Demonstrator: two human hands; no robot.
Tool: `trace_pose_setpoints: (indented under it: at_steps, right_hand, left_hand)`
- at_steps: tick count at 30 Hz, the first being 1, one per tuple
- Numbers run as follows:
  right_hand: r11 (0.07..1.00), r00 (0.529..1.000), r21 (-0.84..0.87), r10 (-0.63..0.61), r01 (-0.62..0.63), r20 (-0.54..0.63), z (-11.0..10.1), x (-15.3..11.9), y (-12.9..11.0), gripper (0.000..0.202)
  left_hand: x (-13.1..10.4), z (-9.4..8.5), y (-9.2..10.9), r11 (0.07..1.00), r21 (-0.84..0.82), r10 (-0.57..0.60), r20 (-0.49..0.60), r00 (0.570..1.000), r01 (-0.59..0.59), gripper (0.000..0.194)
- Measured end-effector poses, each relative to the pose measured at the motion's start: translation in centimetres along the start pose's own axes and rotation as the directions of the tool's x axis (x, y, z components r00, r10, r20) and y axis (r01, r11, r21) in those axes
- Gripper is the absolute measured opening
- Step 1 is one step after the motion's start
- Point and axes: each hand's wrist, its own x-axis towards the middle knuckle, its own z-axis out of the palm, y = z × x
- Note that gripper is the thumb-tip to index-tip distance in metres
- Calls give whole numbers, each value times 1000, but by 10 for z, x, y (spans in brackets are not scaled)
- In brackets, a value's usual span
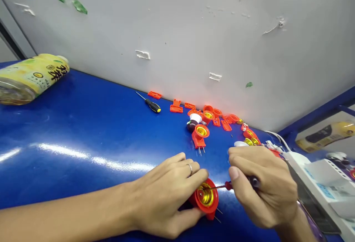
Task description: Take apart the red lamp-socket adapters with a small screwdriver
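Note:
My left hand is closed around a red plug-in lamp socket on the blue table, its brass-coloured threaded shell facing up toward my right. Two metal prongs stick out from the socket's lower right side. In my right hand is a screwdriver with a dark red handle, its fingers wrapped round the grip. The thin shaft reaches into the threaded shell; the tip's exact contact inside cannot be made out. Just beyond my hands stands another red lamp socket with two prongs.
A black and yellow screwdriver lies by the grey wall. Several red plastic parts and sockets are strewn along the wall's foot. A yellow bottle lies at far left. White boxes stand at right.

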Motion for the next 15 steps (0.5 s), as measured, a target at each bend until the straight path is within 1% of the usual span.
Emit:
trace_pose_setpoints:
  at_steps: [4,10,15]
  right_hand:
    - [998,1000,65,26,-25,-2,4,-2,6,35]
    - [997,998,71,22,-18,-57,4,-5,5,35]
    - [997,999,74,13,-10,-41,3,-4,6,34]
  left_hand:
    - [1,-1,0,1000,-15,22,15,1000,-21,15]
    - [1,-1,0,1000,-7,20,5,1000,-20,17]
    - [2,-1,0,1000,-7,24,13,1000,-24,16]
